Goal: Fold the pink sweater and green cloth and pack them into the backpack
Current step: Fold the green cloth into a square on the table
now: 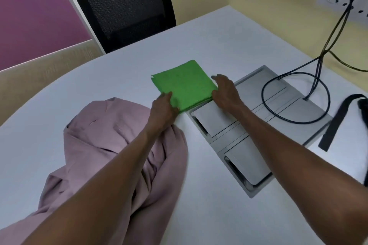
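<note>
The green cloth point(184, 83) lies folded into a neat square on the white table point(199, 195), near the middle. My left hand point(163, 107) holds its near-left corner, thumb on top. My right hand point(225, 90) grips its right edge, fingers along the side. The pink sweater point(111, 145) lies crumpled and unfolded at the near left, under my left forearm. At the right edge a black strap point(336, 123) and a dark piece, perhaps of the backpack, show; the rest is out of view.
A grey cable-port panel point(258, 125) with flaps is set into the table beside the cloth. Black cables point(298, 93) loop over it up to a monitor. A black mesh chair point(123, 6) stands behind the table. Wall sockets point(342, 0) are at the far right.
</note>
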The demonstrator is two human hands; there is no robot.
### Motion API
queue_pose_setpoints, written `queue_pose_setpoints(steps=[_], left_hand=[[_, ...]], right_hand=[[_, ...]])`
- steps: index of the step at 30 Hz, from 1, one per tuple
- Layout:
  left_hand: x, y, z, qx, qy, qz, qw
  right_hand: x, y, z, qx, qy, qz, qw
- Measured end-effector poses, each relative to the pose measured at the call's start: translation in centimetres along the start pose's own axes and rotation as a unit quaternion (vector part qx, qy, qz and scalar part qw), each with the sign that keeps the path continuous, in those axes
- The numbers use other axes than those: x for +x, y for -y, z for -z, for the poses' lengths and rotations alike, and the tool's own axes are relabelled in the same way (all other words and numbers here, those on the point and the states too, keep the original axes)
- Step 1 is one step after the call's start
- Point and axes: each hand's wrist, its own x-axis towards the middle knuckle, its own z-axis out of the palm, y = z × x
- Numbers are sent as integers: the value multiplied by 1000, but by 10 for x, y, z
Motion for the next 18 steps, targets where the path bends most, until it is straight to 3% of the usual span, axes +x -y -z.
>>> queue_pose_setpoints(steps=[3, 10, 18], left_hand=[[-13, 4, -15, 82, 5, -81, 993], [-17, 6, -26, 158, 17, -97, 982], [-13, 1, -27, 220, 82, -105, 966]], right_hand=[[-26, -7, -19, -43, -69, 58, 995], [-27, -22, -37, -165, 88, 76, 979], [-15, -27, -35, -226, 120, 79, 963]])
